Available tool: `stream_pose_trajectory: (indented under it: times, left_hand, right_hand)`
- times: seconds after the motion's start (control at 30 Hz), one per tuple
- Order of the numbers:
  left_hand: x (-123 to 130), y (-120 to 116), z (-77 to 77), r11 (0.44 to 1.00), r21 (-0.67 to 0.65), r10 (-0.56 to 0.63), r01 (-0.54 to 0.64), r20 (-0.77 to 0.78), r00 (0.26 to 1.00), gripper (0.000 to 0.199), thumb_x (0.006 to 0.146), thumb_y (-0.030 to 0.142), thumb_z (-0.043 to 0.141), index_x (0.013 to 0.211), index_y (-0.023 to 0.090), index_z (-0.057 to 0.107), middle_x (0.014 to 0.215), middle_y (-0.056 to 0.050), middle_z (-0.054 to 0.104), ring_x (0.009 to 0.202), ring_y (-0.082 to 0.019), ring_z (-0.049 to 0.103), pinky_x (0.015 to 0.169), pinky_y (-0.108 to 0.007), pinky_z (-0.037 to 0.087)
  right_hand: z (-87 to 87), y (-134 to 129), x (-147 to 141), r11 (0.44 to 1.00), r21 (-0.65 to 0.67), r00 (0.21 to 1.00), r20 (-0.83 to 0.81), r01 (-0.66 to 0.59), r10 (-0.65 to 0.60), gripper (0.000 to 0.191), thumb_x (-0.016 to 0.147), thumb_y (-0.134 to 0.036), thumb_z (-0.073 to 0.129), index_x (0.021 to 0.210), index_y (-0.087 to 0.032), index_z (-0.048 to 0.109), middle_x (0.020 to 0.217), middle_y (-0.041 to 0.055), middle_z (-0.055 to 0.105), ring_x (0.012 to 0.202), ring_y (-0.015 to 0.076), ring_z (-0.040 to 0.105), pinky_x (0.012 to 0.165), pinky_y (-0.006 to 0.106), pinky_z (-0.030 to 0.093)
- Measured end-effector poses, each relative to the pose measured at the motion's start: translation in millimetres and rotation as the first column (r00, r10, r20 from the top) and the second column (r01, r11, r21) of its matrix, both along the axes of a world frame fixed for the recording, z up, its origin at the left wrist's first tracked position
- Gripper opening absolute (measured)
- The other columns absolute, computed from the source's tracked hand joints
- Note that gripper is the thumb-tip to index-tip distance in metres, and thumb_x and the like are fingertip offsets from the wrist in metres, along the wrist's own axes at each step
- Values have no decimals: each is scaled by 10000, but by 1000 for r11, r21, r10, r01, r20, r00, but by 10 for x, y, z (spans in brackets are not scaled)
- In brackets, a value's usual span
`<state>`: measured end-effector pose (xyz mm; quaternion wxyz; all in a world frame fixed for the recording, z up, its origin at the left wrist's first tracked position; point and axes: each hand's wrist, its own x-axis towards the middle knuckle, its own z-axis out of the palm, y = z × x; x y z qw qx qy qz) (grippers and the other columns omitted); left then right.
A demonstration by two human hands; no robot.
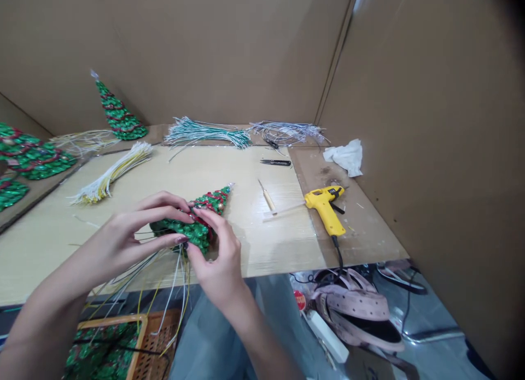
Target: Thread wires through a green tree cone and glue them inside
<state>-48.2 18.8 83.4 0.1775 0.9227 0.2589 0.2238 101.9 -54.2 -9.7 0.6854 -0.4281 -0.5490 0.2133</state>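
A small green Christmas tree decoration with red garland (213,201) lies on its side on the table, its tip pointing to the upper right. My left hand (139,232) is closed on its base side, fingertips pressing on the green foliage. From the right, my right hand (219,254) grips the same tree, thumb and fingers close to the left fingertips. Several thin white, yellow and green wires (178,281) trail from the tree's base over the table's front edge. What lies between the fingertips is hidden.
Bundles of yellow-white wires (117,172), green wires (207,133) and pale wires (289,131) lie behind. Rightward are thread snips (275,162), an awl (267,197), a yellow glue gun (328,208) and tissue (346,157). Finished-looking trees (117,112) stand left. Below is an orange basket (153,336).
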Motion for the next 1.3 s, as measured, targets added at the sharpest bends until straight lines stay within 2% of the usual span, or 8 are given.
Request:
stream_pose_trajectory:
  times: [0.17,0.33,0.7,0.83,1.03,1.3]
  left_hand:
    - [16,22,2,1000,-10,-2,2,-9,1000,214,923,365,635,1040,233,757,1114,-44,667,1038,-176,633,893,-245,520]
    - [3,23,-44,1000,8,3,-3,3,1000,209,949,356,600,1037,232,744,1124,0,644,1057,-136,631,895,-185,497]
    - [-60,23,-154,1000,5,28,-29,41,999,188,931,316,637,1075,236,728,1178,37,626,1092,-123,610,948,-170,459]
    - [-97,47,-199,1000,-3,15,-15,21,1000,191,955,288,590,1105,235,697,1209,32,603,1113,-137,583,962,-199,451]
    - [-150,85,-265,999,45,-14,14,-16,1000,198,978,343,569,1146,267,641,1233,-15,569,1150,-159,571,995,-210,429]
    - [-168,98,-284,999,41,-12,13,-18,1000,218,973,363,578,1167,278,626,1237,-16,565,1152,-173,570,990,-231,430]
  right_hand:
    - [1,-5,-5,1000,8,999,27,28,-29,517,868,-166,605,1360,-274,489,1335,60,648,1279,199,597,1111,398,495]
    - [5,-24,-8,999,-22,999,33,41,-40,519,869,-177,617,1359,-273,476,1336,54,643,1265,187,603,1104,378,503]
    - [-2,-18,-5,999,-8,998,61,36,-35,505,897,-184,591,1372,-279,448,1354,57,622,1301,183,575,1128,379,481]
    - [-7,-14,0,1000,-1,999,46,24,-24,498,903,-178,589,1373,-267,452,1355,69,618,1309,188,568,1125,384,484]
    - [-49,22,-12,996,62,997,58,57,-60,493,897,-201,598,1371,-238,466,1315,92,641,1275,204,596,1087,397,518]
    - [-39,19,-11,998,42,998,48,49,-51,481,901,-212,596,1364,-243,468,1323,90,641,1279,197,593,1092,398,518]
